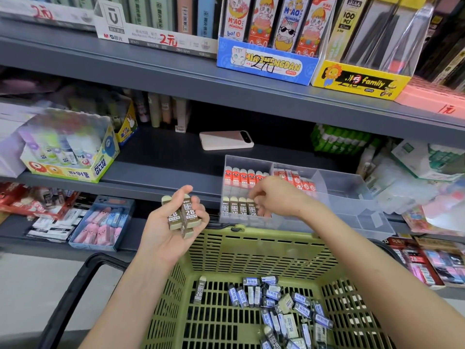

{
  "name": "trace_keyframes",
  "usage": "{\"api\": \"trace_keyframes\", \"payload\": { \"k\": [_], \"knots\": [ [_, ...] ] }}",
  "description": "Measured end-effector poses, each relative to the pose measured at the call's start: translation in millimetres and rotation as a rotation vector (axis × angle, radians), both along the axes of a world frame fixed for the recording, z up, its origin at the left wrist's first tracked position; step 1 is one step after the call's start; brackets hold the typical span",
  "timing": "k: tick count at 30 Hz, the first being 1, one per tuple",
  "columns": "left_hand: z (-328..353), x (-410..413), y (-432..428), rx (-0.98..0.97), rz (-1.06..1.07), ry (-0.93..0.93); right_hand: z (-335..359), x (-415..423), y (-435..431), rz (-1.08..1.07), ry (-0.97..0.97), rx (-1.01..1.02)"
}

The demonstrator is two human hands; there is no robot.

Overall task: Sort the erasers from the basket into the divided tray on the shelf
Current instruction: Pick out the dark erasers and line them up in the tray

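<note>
My left hand (173,217) grips a bunch of brown-sleeved 2B erasers (182,216) above the green basket's (214,258) far left corner. My right hand (271,195) reaches into the clear divided tray (352,187) on the shelf, fingertips at the row of brown erasers (237,207) in the front left compartment; whether it pinches one is hidden. Red-sleeved erasers (241,176) fill the back left compartment, and more red ones (299,181) lie in the middle one. Several blue-sleeved erasers (284,308) and one brown eraser (200,289) lie on the basket floor.
A phone (226,139) lies on the shelf behind the tray. A glue-stick box (70,149) stands to the left, green packs (337,139) to the right. A tray of pink and blue erasers (103,222) sits on the lower shelf. The basket's black handle (75,288) hangs at left.
</note>
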State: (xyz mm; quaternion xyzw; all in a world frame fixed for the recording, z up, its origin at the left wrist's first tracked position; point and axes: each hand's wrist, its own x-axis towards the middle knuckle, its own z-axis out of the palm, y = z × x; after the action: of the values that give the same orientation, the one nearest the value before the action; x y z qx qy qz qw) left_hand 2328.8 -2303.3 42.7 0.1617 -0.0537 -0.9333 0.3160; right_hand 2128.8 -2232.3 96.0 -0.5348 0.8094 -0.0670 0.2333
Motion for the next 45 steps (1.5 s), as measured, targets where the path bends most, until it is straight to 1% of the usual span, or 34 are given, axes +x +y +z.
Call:
{"api": "trace_keyframes", "payload": {
  "k": [5, 8, 14, 20, 22, 23, 24, 25, 26, 27, 28, 29, 30, 35, 37, 39, 40, 42, 44, 45],
  "knots": [
    [1.7, -1.1, 1.6, -0.007, -0.011, -0.049, -4.5, 7.6, 1.3, 0.084, 0.145, -0.064],
    [1.6, -1.6, 2.3, -0.016, -0.001, -0.071, -5.5, 9.2, 3.3, 0.116, 0.143, -0.082],
    [3.0, -2.2, 3.9, -0.033, 0.002, -0.089, -6.7, 6.8, 0.8, 0.170, 0.164, -0.019],
    [3.5, -2.5, 4.9, -0.065, -0.005, -0.100, -6.3, 8.1, 2.5, 0.126, 0.174, -0.026],
    [4.0, -3.0, 5.1, -0.071, 0.004, -0.078, -2.0, 13.1, 4.8, 0.121, 0.294, -0.099],
    [4.2, -3.3, 5.1, -0.068, 0.013, -0.067, 1.1, 17.6, 5.9, 0.110, 0.370, -0.188],
    [5.0, -3.9, 5.1, -0.066, 0.019, -0.062, 4.5, 24.0, 7.5, 0.084, 0.371, -0.312],
    [6.2, -4.7, 5.8, -0.068, 0.024, -0.058, 8.7, 33.0, 9.6, 0.046, 0.269, -0.432],
    [7.9, -5.7, 6.8, -0.076, 0.028, -0.051, 13.0, 43.5, 10.7, 0.012, 0.094, -0.515],
    [9.4, -6.4, 7.8, -0.091, 0.031, -0.048, 16.1, 54.5, 10.6, -0.006, -0.091, -0.546],
    [9.8, -6.6, 8.5, -0.113, 0.031, -0.053, 17.4, 65.9, 9.4, -0.005, -0.236, -0.534],
    [9.6, -6.5, 9.3, -0.140, 0.024, -0.061, 16.4, 76.0, 7.9, 0.011, -0.322, -0.505],
    [9.3, -5.6, 10.1, -0.170, 0.014, -0.066, 14.3, 84.3, 5.9, 0.033, -0.363, -0.477],
    [9.0, -1.5, 10.4, -0.241, -0.001, -0.073, 9.2, 97.1, -6.6, 0.095, -0.382, -0.401],
    [9.0, -1.6, 10.9, -0.238, -0.018, -0.097, 9.1, 95.9, -6.9, 0.117, -0.376, -0.383],
    [9.0, -3.2, 12.1, -0.205, -0.025, -0.101, 11.2, 91.8, -4.6, 0.107, -0.416, -0.383],
    [8.8, -4.2, 12.1, -0.175, -0.023, -0.078, 13.4, 86.5, -3.6, 0.067, -0.444, -0.402],
    [9.2, -5.5, 10.9, -0.074, 0.006, -0.001, 19.1, 64.0, -0.7, -0.094, -0.460, -0.475],
    [9.3, -5.5, 8.6, -0.015, 0.037, 0.048, 26.0, 34.1, 5.1, -0.253, -0.401, -0.499],
    [9.4, -5.2, 8.0, -0.015, 0.042, 0.057, 27.8, 21.4, 8.8, -0.293, -0.334, -0.452]
  ]
}}
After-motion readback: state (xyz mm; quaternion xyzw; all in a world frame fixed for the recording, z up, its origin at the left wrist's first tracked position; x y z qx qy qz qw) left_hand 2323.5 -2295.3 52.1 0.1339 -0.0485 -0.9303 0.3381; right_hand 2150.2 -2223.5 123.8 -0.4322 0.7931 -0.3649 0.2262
